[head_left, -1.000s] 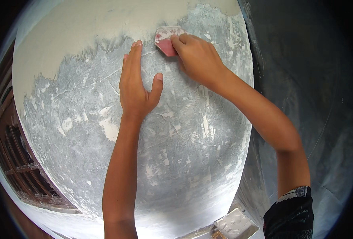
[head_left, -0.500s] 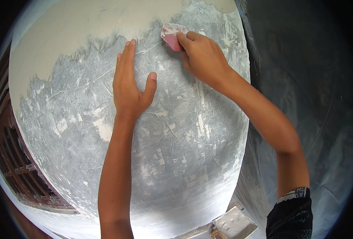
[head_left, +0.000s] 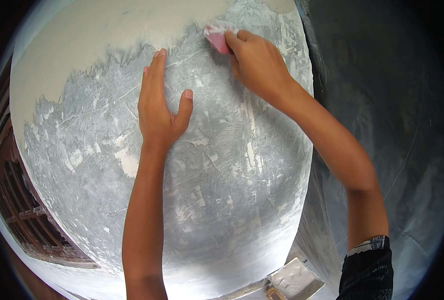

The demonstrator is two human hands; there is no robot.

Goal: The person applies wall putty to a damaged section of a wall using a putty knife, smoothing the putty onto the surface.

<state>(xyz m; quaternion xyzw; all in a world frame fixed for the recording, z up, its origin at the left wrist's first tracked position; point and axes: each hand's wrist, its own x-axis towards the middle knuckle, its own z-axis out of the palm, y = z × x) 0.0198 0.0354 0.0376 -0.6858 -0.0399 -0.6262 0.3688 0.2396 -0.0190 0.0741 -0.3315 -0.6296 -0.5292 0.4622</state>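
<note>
A pink scraper point(head_left: 218, 40), smeared with white paste, is pinched in my right hand point(head_left: 260, 64) near the top of a grey, patchy wall point(head_left: 197, 175). Its edge lies close to the ragged border of a cream coat of filler point(head_left: 107, 30) that covers the upper left. My left hand point(head_left: 158, 107) is flat against the grey surface, fingers pointing up and thumb apart, with nothing in it. Scattered cream patches and thin raised ridges mark the wall around both hands.
An open tray of white paste point(head_left: 295, 279) stands at the lower right, below the wall's edge. Dark sheeting point(head_left: 382, 125) hangs along the right side. On the far left is a brown window grille point(head_left: 19, 195).
My right hand and the scraper have shifted slightly upward. The left hand has slipped a little to the left, still flat and spread.
</note>
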